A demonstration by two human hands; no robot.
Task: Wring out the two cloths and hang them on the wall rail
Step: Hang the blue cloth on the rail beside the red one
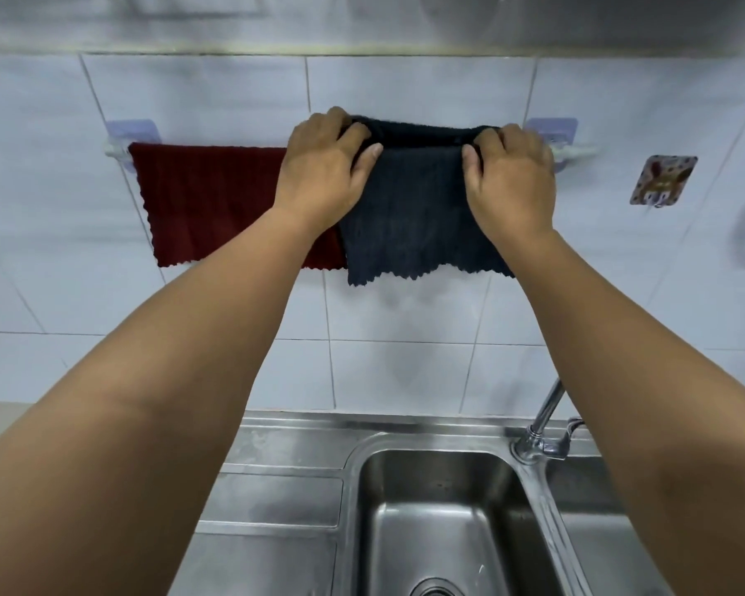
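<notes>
From the head camera, both arms reach up toward the tiled wall at 12 o'clock. The left hand (323,165) grips the upper left corner of the dark blue cloth (413,225), thumb in front and fingers curled over the top fold. The right hand (508,174) pinches the upper right corner the same way, thumb pressed on the front face. The dark blue cloth is draped over the wall rail (115,147), its scalloped lower edge hanging free against the tiles. At 9 o'clock from it, the dark red cloth (207,204) already hangs on the same rail, flat against the wall; its right edge is tucked just behind the blue one and the left forearm. The rail's end brackets show at 10 o'clock and 2 o'clock of the hands. At 3 o'clock from the right hand, a patterned adhesive hook (663,179) sticks to a tile. At 6 o'clock lies the steel sink (444,509), with the tap (543,428) at its right rear corner.
</notes>
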